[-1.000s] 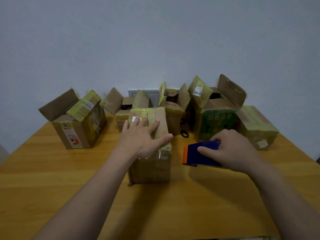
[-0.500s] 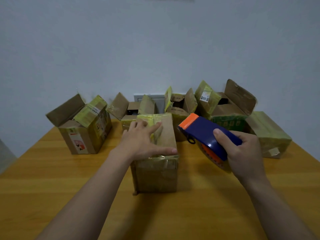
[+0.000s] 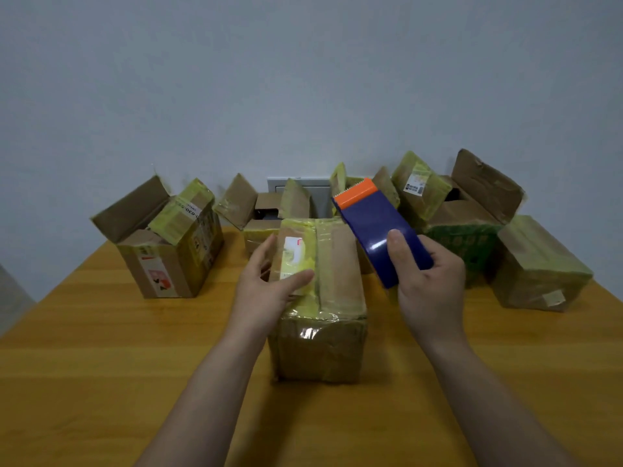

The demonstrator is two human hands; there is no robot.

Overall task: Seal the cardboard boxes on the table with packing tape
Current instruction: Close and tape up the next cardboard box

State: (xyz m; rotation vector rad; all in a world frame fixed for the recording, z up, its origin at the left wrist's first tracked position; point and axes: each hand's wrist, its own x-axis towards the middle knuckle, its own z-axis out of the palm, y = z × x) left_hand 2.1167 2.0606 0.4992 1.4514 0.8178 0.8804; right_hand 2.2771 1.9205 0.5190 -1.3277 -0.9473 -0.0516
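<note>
A taped cardboard box [image 3: 320,298] is seen standing in the middle of the tabletop [image 3: 84,365], its flaps folded down. Its upper left edge is clasped by the left hand [image 3: 266,294], the thumb laid across the top and the fingers run along the left side. A blue tape dispenser [image 3: 377,227] (its orange toothed end pointed toward the far edge) is gripped by the right hand [image 3: 428,288] and held in the air just above the box's right side. Open boxes [image 3: 168,251] are lined along the far edge; a closed box [image 3: 539,267] is set near the far right corner.
</note>
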